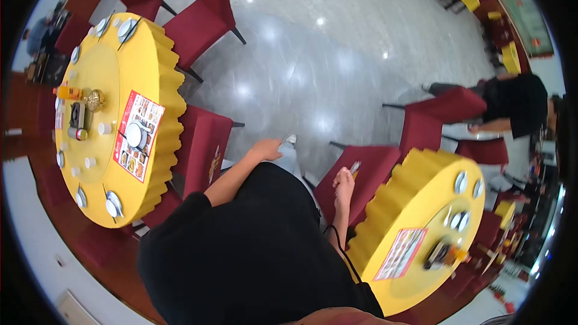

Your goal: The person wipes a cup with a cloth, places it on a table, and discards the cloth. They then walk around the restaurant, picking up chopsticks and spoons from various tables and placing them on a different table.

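My left hand is held out in front of my body with its fingers loosely apart, and I see nothing in it. Below it show my grey trouser leg and a white shoe. My right hand is closed, its fingers curled in, with no object visible in them. It is close to a dark red chair that has a gold mark on its back. A black cord runs past my right forearm. Nearest my left arm is another dark red chair, also with a gold mark.
A round yellow-clothed table on the left bears dishes, chopsticks, an orange bottle and a menu sheet. A second yellow table stands right, with another menu sheet. Grey floor stretches ahead. A person in black is at right.
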`<state>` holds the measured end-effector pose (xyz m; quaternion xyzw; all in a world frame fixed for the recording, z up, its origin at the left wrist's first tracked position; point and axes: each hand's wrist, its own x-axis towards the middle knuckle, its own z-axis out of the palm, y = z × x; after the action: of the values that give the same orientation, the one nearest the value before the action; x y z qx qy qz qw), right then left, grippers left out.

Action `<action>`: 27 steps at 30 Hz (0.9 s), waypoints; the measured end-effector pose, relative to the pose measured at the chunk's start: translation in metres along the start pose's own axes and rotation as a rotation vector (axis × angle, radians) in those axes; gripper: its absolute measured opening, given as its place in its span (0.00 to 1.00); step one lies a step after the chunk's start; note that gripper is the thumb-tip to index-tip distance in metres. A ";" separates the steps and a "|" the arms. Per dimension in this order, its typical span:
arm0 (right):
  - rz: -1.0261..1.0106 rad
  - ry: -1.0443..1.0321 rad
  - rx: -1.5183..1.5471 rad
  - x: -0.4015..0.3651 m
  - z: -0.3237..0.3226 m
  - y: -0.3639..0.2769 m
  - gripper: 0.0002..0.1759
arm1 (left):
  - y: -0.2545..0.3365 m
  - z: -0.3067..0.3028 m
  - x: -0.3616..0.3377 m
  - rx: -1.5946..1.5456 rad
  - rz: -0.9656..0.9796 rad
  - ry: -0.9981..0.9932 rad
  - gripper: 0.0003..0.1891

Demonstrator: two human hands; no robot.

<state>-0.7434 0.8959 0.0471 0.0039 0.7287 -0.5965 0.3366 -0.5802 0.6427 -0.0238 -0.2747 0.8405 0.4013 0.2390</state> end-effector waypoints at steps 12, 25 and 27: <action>0.125 -0.491 -0.982 0.355 -0.055 0.076 0.18 | -0.085 -0.078 0.302 -0.332 -0.248 0.253 0.16; 0.714 -0.310 -0.374 0.758 0.100 -0.151 0.18 | -0.113 -0.204 0.328 -1.081 -1.075 0.562 0.14; 0.597 -0.359 -0.335 0.837 0.151 -0.209 0.20 | -0.106 -0.211 0.377 -0.844 -0.959 0.650 0.15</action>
<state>-1.4027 0.3729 -0.1959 0.0564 0.7124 -0.3359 0.6136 -0.8268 0.3151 -0.1969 -0.7885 0.4287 0.4409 -0.0001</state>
